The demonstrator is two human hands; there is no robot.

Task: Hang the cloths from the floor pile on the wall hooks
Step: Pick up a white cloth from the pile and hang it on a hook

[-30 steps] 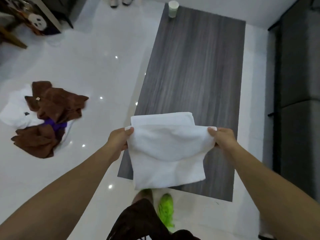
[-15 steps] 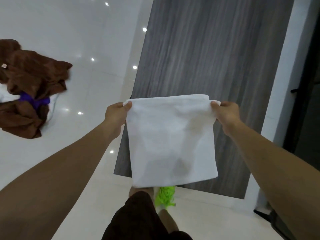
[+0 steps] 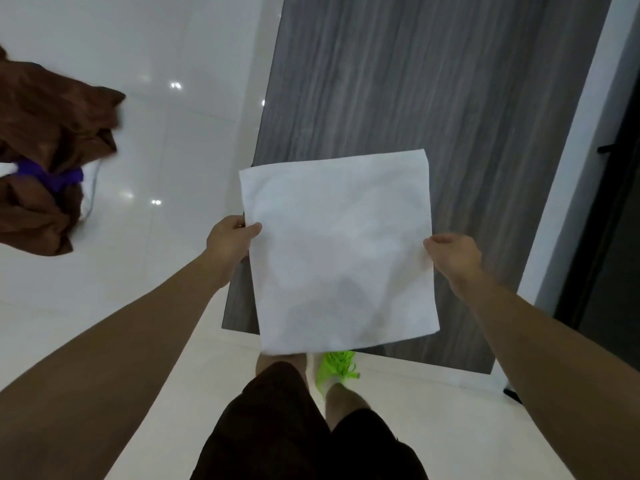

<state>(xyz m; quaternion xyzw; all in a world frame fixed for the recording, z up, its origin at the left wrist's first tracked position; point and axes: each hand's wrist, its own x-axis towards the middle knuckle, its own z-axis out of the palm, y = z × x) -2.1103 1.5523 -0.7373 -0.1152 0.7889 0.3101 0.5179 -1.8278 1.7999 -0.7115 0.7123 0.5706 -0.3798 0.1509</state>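
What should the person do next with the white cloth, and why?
Probably keep hold and carry it off to find a hook. Both the left hand and right hand already pinch the white cloth spread flat above the grey table, and no wall hook shows here. More cloths wait in the floor pile.

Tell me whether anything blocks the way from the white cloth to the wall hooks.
Cannot tell: no wall hooks show in this view. The left hand and right hand hold the white cloth by its side edges over the grey table.
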